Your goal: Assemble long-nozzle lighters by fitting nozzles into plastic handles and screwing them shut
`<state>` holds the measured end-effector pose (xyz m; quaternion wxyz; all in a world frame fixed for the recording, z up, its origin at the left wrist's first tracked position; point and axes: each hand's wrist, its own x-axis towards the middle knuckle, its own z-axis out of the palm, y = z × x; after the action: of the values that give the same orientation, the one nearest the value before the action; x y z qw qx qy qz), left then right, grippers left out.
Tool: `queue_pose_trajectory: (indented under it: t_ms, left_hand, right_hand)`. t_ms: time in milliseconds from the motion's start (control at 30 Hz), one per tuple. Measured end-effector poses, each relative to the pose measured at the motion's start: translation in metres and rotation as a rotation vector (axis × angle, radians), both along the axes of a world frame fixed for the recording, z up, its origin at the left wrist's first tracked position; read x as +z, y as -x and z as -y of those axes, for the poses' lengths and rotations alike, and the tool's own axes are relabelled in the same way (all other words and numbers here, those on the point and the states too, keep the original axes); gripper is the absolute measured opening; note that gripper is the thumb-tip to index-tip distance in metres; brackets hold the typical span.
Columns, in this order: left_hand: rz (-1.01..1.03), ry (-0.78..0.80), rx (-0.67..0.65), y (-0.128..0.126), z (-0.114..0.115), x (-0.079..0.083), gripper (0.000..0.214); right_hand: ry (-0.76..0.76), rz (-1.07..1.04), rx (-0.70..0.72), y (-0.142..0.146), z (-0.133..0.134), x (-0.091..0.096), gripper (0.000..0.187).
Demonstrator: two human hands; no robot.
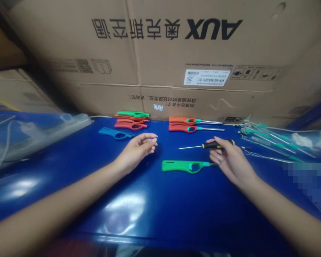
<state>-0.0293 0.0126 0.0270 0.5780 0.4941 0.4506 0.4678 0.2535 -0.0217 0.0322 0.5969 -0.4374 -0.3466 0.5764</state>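
Note:
My right hand (227, 157) grips a black and yellow screwdriver (203, 145) by its handle, the thin shaft pointing left above the blue table (155, 207). Just below that hand lies a green lighter body (186, 166) flat on the table. My left hand (139, 148) hovers to the left of it, fingers curled with fingertips pinched together; whether something tiny sits between them I cannot make out. A blue lighter shell (116, 133) lies just left of that hand.
Red and green lighter shells (131, 120) are stacked at the back. Two orange lighters with metal tubes (192, 125) lie right of them. Several metal tubes with teal ends (270, 141) spread at the right. A large cardboard box (160, 57) stands behind. A clear plastic bag (29, 132) lies left.

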Motion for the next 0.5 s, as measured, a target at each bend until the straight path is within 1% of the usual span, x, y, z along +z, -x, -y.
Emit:
queue_pose_trajectory:
  t_ms: [100,200,333,500]
  left_hand:
    - [0.128,0.156,-0.023,-0.006,0.007,-0.001,0.024]
    - [0.214,0.259,-0.036,-0.010,0.014,0.001,0.022]
    - [0.294,0.329,-0.031,-0.014,0.018,0.004,0.024]
    - [0.346,0.373,-0.023,-0.016,0.019,0.005,0.027]
  right_hand:
    - [-0.017,0.025,0.047,0.003,0.002,0.001,0.026]
    - [-0.029,0.090,0.098,0.005,0.005,0.002,0.028]
    - [-0.043,0.203,0.169,0.007,0.009,0.002,0.029]
    - [-0.093,0.324,0.244,0.008,0.011,-0.004,0.026]
